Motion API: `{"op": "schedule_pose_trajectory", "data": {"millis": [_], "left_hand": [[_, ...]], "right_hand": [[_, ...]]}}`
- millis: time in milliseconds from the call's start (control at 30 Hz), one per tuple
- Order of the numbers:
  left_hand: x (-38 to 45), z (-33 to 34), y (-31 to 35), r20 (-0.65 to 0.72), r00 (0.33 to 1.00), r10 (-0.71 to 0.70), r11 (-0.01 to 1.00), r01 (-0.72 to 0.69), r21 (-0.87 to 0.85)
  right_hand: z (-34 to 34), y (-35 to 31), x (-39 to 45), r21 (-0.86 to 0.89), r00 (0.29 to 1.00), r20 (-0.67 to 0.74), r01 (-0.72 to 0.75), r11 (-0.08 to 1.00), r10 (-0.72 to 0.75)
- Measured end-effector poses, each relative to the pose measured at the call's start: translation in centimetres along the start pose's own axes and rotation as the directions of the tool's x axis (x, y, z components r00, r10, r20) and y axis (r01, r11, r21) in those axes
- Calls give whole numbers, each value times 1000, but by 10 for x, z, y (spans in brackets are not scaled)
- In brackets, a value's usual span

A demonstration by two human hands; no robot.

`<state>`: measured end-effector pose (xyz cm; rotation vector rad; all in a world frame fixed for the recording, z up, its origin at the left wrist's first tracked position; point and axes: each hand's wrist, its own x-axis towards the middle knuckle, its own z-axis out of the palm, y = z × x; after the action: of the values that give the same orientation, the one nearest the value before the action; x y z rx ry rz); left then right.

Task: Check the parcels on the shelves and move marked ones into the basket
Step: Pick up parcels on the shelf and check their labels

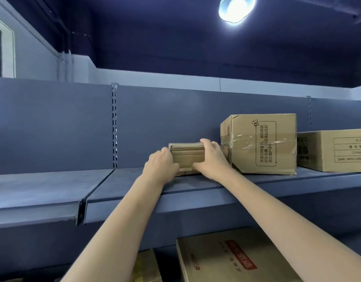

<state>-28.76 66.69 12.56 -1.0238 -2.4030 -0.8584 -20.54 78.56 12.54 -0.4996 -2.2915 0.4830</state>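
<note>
While I watch from the head camera, both bare arms reach up to a blue metal shelf [53,190]. Furthest left, my left hand [161,165] curls round the left end of a small cardboard parcel [186,155], which sits on the shelf near its back panel. My right hand [211,159] holds the parcel's right end, fingers over the top and thumb along the front. Just beside that hand stands a taller taped box [261,143] with printed text. Further right, touching it, lies a lower box [334,150]. Below the shelf, at the right, a flat carton [226,259] with a red label shows.
</note>
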Motion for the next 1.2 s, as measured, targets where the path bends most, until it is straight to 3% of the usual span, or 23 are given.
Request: {"op": "schedule_pose_trajectory", "data": {"millis": [133,267,400,533,600,700,767,900,1000,1067,1133,1200], "left_hand": [[-1,1,0,45,998,43,999,-42,-19],[-11,-10,7,-157,968,195,957,-222,-186],[-31,-23,15,-270,933,236,891,-319,-324],[-52,-45,18,-236,949,207,859,-292,-421],[-66,-59,23,-235,947,220,859,-302,-413],[-83,-78,27,-288,931,224,879,-321,-353],[-92,-89,26,-309,938,154,912,-255,-320],[-106,-104,19,-250,967,59,884,-167,-437],[-117,-108,16,-231,972,45,711,-194,-676],[-126,-106,15,-224,973,49,632,-204,-748],[-137,-101,16,-231,971,58,628,-215,-748],[-145,-99,18,-228,971,77,628,-225,-745]], "right_hand": [[-2,7,0,227,999,32,-46,973,39],[-9,7,-10,445,978,-209,78,892,19],[-15,-3,-25,346,954,-289,181,921,-79],[-18,-13,-41,189,952,-231,249,950,-204],[-25,-19,-52,139,934,-266,280,950,-237],[-39,-30,-69,222,941,-262,274,936,-213],[-47,-33,-79,352,958,-236,242,904,-164],[-60,-37,-92,652,987,-140,156,742,-85],[-66,-39,-98,815,995,20,43,578,-102],[-66,-41,-103,915,987,81,-17,403,-142],[-66,-43,-110,968,974,133,-88,236,-181],[-63,-42,-113,962,966,179,-133,237,-186]]}}
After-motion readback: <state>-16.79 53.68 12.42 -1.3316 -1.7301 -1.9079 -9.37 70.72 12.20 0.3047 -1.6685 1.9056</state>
